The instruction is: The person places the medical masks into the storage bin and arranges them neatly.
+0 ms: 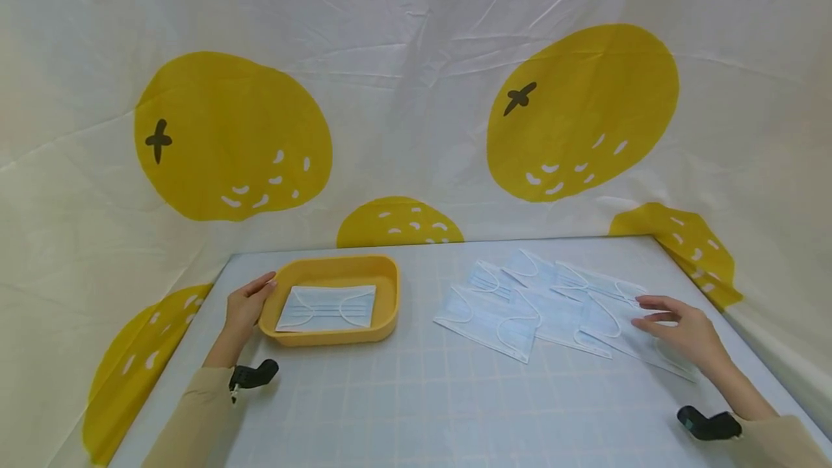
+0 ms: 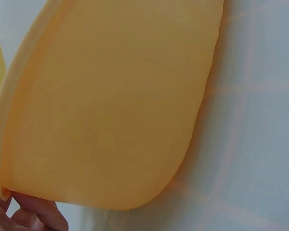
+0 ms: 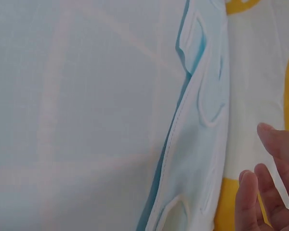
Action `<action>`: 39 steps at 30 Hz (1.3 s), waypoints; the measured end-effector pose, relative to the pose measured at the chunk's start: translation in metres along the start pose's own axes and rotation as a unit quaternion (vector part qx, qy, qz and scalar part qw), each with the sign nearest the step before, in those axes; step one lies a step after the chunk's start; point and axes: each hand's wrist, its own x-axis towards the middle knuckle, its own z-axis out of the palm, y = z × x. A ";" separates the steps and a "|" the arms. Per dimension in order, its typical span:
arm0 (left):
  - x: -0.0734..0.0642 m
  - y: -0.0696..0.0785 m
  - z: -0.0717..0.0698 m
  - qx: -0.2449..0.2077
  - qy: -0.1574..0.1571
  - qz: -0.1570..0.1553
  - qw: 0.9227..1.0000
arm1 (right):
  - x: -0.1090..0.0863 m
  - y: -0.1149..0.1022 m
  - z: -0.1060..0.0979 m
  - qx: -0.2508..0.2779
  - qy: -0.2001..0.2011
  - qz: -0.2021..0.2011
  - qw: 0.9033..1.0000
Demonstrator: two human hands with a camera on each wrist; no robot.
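At the left of the table is a yellow tray with rounded corners. A light blue face mask lies flat inside it, white ear loops on top. My left hand holds the tray by its left end; in the left wrist view the fingers bend at the rim. My right hand hovers at the right end of a spread of several overlapping face masks, holding nothing. Its thumb and fingers stand apart in the right wrist view, beside the nearest mask.
A pale table with a faint grid pattern carries everything. Behind it and at both sides hangs a white cloth printed with large yellow fruit. Bare tabletop separates the tray from the masks. A black wrist camera sits at each cuff.
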 end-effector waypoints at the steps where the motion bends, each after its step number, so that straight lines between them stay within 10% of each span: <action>1: 0.000 0.000 0.000 -0.002 -0.001 0.000 1.000 | 0.000 0.002 -0.002 0.001 -0.001 0.004 1.000; 39: 0.003 -0.001 0.002 -0.004 0.005 -0.002 1.000 | 0.006 0.074 -0.037 -0.051 -0.092 0.097 0.990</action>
